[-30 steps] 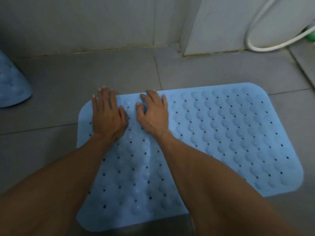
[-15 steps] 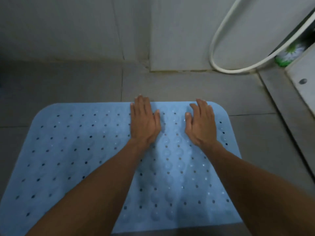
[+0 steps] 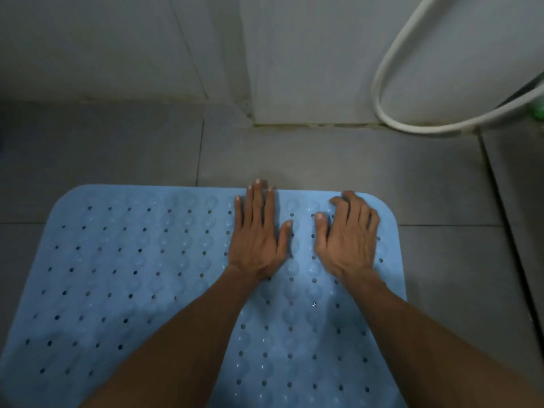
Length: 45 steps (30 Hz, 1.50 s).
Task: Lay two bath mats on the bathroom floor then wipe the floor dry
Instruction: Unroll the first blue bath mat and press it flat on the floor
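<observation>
— While both palms lie on the mat (image 3: 123, 275), which step would you say is in hand?

— Pressing the first mat down onto the floor (image 3: 338, 163), I judge. The left hand (image 3: 259, 237) rests flat, fingers straight, its fingertips just over the far edge. The right hand (image 3: 347, 240) rests near the far right corner with its fingers bent at the knuckles. Neither one grasps anything; both simply press.

— Where does the mat sit?

— On the grey tiles, its far edge running level with the wall (image 3: 309, 54), a strip of bare tile between. A white hose (image 3: 382, 83) loops down against the wall, well apart from the mat.

— And how does it look?

— Pale blue, soft rubber or plastic, rounded corners, rows of small holes and raised bubbles. It lies flat where I can see; the near edge runs out of view.

— What does the next move call for?

— Probably pressing along the remaining area so it seats, then fetching a second mat, which is not in view. Wiping comes after.
</observation>
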### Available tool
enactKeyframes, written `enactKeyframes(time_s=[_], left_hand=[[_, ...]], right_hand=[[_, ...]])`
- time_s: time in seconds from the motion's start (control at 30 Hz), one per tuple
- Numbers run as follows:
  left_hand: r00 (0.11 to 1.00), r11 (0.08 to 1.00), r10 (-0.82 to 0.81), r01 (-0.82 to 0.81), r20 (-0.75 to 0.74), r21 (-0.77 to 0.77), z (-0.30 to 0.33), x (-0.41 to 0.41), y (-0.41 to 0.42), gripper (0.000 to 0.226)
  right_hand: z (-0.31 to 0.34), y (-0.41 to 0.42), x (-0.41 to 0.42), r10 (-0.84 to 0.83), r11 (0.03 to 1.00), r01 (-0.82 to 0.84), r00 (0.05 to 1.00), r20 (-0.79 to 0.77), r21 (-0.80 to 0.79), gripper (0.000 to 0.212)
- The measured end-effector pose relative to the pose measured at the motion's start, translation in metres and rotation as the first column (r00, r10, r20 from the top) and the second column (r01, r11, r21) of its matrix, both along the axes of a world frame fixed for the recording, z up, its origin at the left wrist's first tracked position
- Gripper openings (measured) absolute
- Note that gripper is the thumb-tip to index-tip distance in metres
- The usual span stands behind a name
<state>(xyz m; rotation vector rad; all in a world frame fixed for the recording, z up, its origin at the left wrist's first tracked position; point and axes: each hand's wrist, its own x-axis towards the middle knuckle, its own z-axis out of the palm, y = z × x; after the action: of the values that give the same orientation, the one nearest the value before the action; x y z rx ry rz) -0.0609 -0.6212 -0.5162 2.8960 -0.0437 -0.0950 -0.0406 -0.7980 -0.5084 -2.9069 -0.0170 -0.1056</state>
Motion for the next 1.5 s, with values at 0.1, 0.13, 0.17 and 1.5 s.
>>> enactKeyframes(time_s=[0.1,0.13,0.17,1.5], left_hand=[[1.000,1.000,0.008,-0.008,0.003,0.010,0.003,-0.002,-0.001,0.074],[1.000,1.000,0.013,-0.013,-0.008,0.018,0.002,-0.001,0.000,0.075],[1.000,0.999,0.018,-0.017,-0.010,0.032,0.000,0.000,0.002,0.075],[0.984,0.995,0.076,-0.064,0.162,-0.079,-0.011,-0.170,0.151,0.054]], right_hand=[[0.004,0.000,-0.006,0.033,0.999,-0.034,0.999,0.036,0.027,0.047],[0.002,-0.001,-0.006,0.053,0.998,-0.054,0.998,0.040,0.026,0.047],[0.000,-0.001,-0.004,0.071,0.997,-0.072,0.997,0.039,0.019,0.046],[-0.017,0.173,-0.178,-0.073,0.991,0.068,0.997,0.040,0.118,0.053]])
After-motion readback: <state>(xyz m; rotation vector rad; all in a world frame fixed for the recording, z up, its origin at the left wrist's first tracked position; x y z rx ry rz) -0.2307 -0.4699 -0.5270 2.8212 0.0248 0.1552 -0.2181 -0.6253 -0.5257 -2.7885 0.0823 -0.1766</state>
